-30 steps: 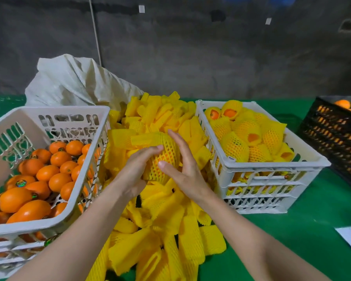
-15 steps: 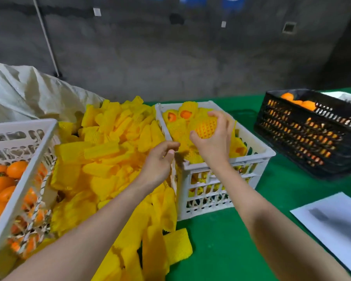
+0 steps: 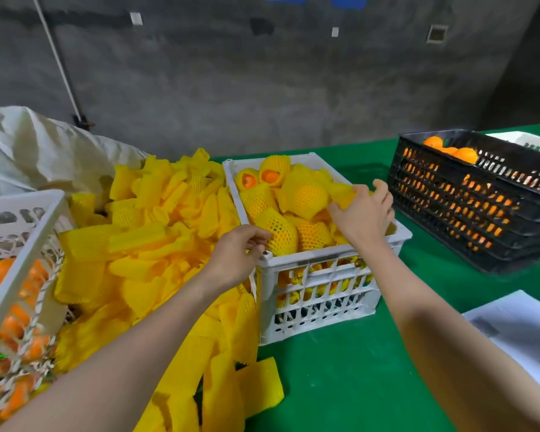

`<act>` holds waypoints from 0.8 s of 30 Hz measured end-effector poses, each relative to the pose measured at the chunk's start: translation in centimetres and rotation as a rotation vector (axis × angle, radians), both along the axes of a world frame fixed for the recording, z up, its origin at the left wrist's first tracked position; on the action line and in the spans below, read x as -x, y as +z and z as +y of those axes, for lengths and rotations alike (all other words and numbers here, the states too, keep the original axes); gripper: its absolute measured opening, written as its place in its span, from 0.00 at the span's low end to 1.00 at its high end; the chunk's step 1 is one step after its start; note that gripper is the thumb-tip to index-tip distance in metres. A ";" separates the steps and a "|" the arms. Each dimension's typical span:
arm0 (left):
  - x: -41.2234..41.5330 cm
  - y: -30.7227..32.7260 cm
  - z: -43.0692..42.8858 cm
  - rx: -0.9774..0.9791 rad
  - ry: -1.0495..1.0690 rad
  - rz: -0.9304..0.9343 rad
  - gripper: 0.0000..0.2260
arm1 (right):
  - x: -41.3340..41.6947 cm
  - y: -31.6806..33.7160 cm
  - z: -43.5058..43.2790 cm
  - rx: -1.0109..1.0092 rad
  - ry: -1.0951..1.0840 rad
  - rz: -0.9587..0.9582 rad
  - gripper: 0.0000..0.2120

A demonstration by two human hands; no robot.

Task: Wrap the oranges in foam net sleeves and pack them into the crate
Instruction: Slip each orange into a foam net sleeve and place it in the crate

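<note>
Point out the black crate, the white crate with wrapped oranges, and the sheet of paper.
Black crate (image 3: 434, 188): head view, slatted side wall.
White crate with wrapped oranges (image 3: 325, 255): head view, front rim.
Sheet of paper (image 3: 518, 319): head view, blank white area.

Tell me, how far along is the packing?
Done: the middle white crate is heaped with sleeved oranges. In hand: the right hand rests on that heap, the left hand by its near corner. Left: bare oranges in the left basket, with loose sleeves piled beside.

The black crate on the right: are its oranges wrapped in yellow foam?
No, the oranges visible in the black crate are bare, without foam sleeves.
</note>
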State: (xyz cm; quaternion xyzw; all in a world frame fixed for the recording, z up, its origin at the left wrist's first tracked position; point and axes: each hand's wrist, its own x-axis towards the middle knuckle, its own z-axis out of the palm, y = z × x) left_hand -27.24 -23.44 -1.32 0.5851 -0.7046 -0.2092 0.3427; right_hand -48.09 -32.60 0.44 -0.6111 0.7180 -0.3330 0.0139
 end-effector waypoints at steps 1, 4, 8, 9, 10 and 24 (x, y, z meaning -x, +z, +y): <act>0.0 0.0 0.0 0.001 0.002 0.001 0.12 | 0.1 -0.1 0.0 -0.025 0.018 0.001 0.28; -0.1 0.0 -0.1 -0.003 0.005 0.014 0.12 | 0.6 -0.8 0.2 -0.111 0.035 0.040 0.26; -0.2 -0.1 0.0 -0.004 0.002 0.019 0.12 | 1.2 -1.3 0.2 -0.186 -0.006 0.132 0.26; -0.2 -0.1 0.0 -0.008 0.002 0.023 0.12 | 1.2 -1.2 0.2 -0.204 -0.008 0.153 0.26; -0.2 -0.2 0.1 -0.016 0.000 0.034 0.12 | 1.3 -1.1 0.2 -0.219 -0.009 0.168 0.26; -8.9 1.8 4.8 -0.034 0.254 0.530 0.08 | -9.9 -2.3 9.5 0.417 0.773 -0.090 0.11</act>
